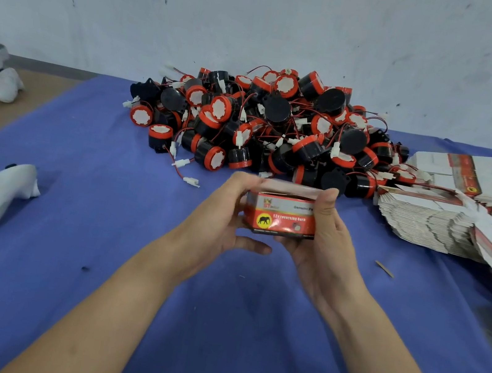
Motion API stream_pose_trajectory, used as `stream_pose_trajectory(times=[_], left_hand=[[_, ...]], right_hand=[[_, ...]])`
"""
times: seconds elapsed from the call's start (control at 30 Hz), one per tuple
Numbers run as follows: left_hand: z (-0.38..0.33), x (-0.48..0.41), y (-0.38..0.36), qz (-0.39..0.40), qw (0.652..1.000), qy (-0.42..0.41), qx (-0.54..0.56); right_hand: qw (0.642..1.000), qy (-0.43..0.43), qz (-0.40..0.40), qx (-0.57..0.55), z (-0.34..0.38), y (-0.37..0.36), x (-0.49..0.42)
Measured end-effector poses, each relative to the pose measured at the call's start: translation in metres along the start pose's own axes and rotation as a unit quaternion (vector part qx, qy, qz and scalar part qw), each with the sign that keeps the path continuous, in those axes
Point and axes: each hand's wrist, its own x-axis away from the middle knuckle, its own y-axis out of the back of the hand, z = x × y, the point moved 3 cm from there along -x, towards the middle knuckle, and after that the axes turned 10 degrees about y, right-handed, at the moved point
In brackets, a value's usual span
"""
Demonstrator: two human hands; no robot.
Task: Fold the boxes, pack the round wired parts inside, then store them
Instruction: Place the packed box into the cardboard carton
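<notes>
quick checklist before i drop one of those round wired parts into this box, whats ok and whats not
1. Box held steady: the left hand and right hand both grip the box by its ends. Ok.
2. Box squared into shape: the printed front stands upright. Ok.
3. Top open for loading: the top flap is blurred. Cannot tell.
4. Bottom closed: the underside is hidden. Cannot tell.
5. A hand free to pick a part: both hold the box. Not ok.
6. Parts at hand: the pile of round wired parts lies just beyond the box, probably within reach. Ok.
</notes>
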Motion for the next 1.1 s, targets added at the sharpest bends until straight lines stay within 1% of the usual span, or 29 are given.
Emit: stream_pose_trajectory(times=[0.03, 0.1, 0.17, 0.23, 0.3, 0.4, 0.53, 0.67, 0.77, 0.83, 0.93, 1.0, 1.1], left_hand=[[0.000, 0.001, -0.001, 0.009, 1.000, -0.013, -0.021], [0.002, 0.004, -0.002, 0.013, 0.991, -0.064, -0.116], [0.004, 0.007, -0.005, -0.021, 0.968, -0.143, -0.207], [0.003, 0.009, -0.004, -0.087, 0.942, -0.215, -0.241], [0.000, 0.010, -0.003, -0.126, 0.936, -0.242, -0.222], [-0.002, 0.010, -0.003, -0.115, 0.952, -0.231, -0.165], [0.000, 0.009, -0.008, -0.108, 0.956, -0.220, -0.159], [0.002, 0.013, -0.014, -0.065, 0.961, -0.222, -0.150], [0.006, 0.013, -0.018, -0.052, 0.955, -0.229, -0.180], [0.009, 0.011, -0.018, -0.072, 0.946, -0.229, -0.219], [0.013, 0.011, -0.016, -0.112, 0.922, -0.231, -0.290], [0.013, 0.013, -0.016, -0.121, 0.916, -0.236, -0.301], [0.012, 0.013, -0.019, -0.110, 0.927, -0.232, -0.273]], right_hand=[[1.000, -0.009, 0.009, -0.005, 0.001, 0.000, 0.000], [0.999, -0.036, 0.006, -0.034, 0.000, 0.000, 0.000], [0.996, -0.059, 0.011, -0.059, -0.001, 0.000, 0.001], [0.995, -0.076, 0.019, -0.066, -0.002, -0.003, 0.002], [0.995, -0.077, 0.022, -0.066, -0.004, -0.004, 0.003], [0.998, -0.042, 0.030, -0.036, -0.003, -0.005, 0.003], [0.999, -0.006, -0.010, 0.031, -0.005, -0.003, 0.003], [0.999, 0.003, -0.025, 0.035, -0.008, -0.004, 0.004], [1.000, -0.001, -0.012, 0.017, -0.006, -0.005, 0.005], [1.000, -0.024, 0.001, 0.006, -0.004, -0.004, 0.005], [0.998, -0.054, 0.019, 0.004, -0.001, -0.002, 0.005], [0.998, -0.059, 0.029, -0.003, 0.001, -0.001, 0.007], [0.998, -0.047, 0.037, -0.015, 0.003, -0.002, 0.009]])
